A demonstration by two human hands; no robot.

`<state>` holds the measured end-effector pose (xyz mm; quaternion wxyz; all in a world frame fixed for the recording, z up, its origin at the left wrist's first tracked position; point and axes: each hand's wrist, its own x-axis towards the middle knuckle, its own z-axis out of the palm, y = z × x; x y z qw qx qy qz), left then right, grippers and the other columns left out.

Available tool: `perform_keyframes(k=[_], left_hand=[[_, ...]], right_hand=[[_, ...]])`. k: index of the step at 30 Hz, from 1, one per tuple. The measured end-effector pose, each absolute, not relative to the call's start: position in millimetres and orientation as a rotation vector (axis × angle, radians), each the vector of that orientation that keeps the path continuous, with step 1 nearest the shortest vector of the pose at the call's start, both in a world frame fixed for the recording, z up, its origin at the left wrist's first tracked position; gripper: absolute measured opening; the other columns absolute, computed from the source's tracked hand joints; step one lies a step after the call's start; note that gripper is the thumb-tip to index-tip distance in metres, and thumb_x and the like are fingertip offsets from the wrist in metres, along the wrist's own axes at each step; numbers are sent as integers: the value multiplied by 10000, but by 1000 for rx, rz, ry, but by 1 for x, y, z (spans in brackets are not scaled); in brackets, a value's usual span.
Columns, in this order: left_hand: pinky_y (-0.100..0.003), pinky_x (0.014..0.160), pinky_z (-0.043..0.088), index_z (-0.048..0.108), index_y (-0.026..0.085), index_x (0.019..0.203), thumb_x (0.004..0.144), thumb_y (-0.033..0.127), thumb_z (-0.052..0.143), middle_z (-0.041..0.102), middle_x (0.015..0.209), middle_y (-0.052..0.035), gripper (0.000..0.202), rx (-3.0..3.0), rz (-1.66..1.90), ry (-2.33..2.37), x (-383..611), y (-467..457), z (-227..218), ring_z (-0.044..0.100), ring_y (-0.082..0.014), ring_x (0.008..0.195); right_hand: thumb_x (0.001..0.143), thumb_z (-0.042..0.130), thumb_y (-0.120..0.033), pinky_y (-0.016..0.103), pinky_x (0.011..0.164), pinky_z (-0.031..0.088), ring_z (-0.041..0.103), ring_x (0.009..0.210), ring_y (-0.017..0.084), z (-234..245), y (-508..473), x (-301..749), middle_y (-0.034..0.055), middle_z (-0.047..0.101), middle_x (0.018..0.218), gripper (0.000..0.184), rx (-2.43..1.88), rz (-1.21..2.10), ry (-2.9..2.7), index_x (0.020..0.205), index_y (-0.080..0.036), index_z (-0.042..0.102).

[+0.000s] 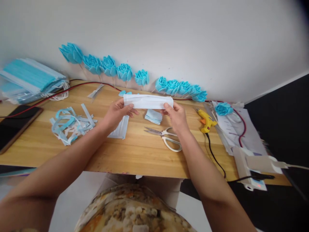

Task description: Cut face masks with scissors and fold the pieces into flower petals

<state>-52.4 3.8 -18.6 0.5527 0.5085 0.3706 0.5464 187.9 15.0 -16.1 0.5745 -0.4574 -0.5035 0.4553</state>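
Note:
A folded white face mask strip (147, 101) is stretched level between both hands above the wooden table (135, 154). My left hand (118, 112) pinches its left end, thumb on the near side. My right hand (175, 114) pinches its right end. Below the strip lie a small folded blue mask piece (153, 116), a flat white mask piece (120, 129) and white-handled scissors (166, 138), the scissors just under my right wrist.
Blue mask flowers (124, 71) line the wall. A stack of blue masks (29, 77) and a phone (14, 126) sit at left, cut strips (70, 124) nearby. A yellow glue gun (205, 121), papers and a power strip (251, 167) lie at right.

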Motion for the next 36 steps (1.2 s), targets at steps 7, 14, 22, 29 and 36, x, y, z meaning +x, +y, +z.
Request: perform_keyframes(k=[7,14,22,29,36], left_hand=[[-261,592,511,686,151,925,777,325,777,737,730,-38,245,1230,1251,899,-55,3,-15,707,-173,655],[-236,574,500,672,163,973,770,283,780,729,754,-18,260,1190,1233,814,-57,5,-12,709,-160,645],[-236,582,549,680,164,1154,857,396,679,744,1053,-87,377,1163,1218,824,-61,9,-16,725,-175,752],[-225,570,536,656,182,1221,837,349,706,742,1022,-62,422,1245,1275,921,-60,11,-18,689,-136,677],[-227,576,530,653,195,1216,825,361,714,741,1004,-55,430,1249,1270,915,-59,10,-18,688,-134,669]], right_hand=[[662,847,-448,313,740,557,648,761,159,-17,16,188,-4,753,862,356,-1035,890,-1303,919,-222,750],[695,821,-427,369,884,568,685,963,214,-17,16,190,20,773,1052,388,-1030,888,-1332,1023,-230,751],[679,824,-446,372,821,593,690,922,216,-21,18,191,10,773,999,418,-1059,949,-1332,1026,-230,738],[721,714,-708,312,696,584,673,854,203,-24,20,195,39,750,950,556,-1078,1034,-1294,984,-219,736],[787,693,-651,304,758,577,677,862,187,-23,22,196,12,745,916,446,-1012,1039,-1207,937,-233,732]])
